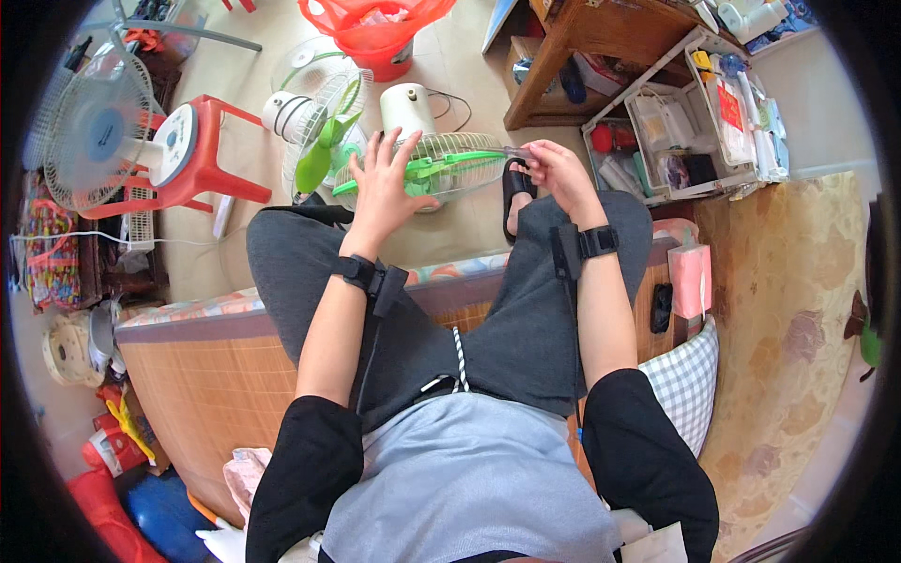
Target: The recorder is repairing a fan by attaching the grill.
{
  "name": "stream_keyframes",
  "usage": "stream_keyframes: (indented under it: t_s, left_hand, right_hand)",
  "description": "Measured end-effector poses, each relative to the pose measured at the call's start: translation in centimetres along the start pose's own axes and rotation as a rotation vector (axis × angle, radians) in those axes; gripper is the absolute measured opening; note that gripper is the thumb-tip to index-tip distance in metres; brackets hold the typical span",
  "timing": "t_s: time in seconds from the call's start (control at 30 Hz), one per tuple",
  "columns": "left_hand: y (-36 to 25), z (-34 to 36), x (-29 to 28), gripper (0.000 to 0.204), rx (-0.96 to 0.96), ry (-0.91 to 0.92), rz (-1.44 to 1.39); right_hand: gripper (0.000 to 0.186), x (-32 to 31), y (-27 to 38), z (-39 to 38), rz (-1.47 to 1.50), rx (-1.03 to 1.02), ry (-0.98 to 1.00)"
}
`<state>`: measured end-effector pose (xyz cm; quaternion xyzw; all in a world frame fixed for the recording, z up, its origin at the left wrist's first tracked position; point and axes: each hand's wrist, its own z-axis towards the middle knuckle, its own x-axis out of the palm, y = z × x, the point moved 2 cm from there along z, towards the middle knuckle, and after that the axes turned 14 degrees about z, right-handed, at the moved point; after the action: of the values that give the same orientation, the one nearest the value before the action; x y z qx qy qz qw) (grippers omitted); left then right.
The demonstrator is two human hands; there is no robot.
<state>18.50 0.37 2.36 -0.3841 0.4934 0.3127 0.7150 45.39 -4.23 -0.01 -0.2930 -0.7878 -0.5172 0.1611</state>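
Observation:
My left hand point(387, 183) has its fingers spread over a disassembled fan on the floor, at or just above the green rim of a wire guard point(462, 178); contact is unclear. My right hand point(558, 174) pinches a slim tool point(516, 150), apparently a screwdriver, pointing left along the guard's green rim. Behind my fingers stands the fan's white motor housing point(406, 105). To its left are green fan blades point(317, 161) and a second white housing point(282, 114), with more guard pieces around them.
A white fan point(103, 131) rests on a red stool point(225, 178) at left. A red bucket point(380, 61) is at top, with a wooden cabinet point(601, 28) and cluttered rack point(671, 136) at right. I sit on a mat-covered bed point(188, 375) beside a checked pillow point(683, 385).

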Motion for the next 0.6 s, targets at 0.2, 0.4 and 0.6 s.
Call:
stream_keyframes:
  t_s: [0.2, 0.4, 0.6]
  left_hand:
    - [-0.1, 0.1, 0.1, 0.098, 0.023, 0.048, 0.154]
    - [-0.6, 0.3, -0.1, 0.080, 0.062, 0.020, 0.184]
    - [-0.1, 0.4, 0.3, 0.071, 0.076, 0.004, 0.113]
  right_hand:
    - [0.015, -0.1, -0.2, 0.8, -0.115, 0.027, -0.024]
    - [0.015, -1.0, -0.1, 1.3, -0.173, 0.012, 0.011]
    - [0.016, -0.7, -0.5, 1.2, -0.149, 0.012, -0.006]
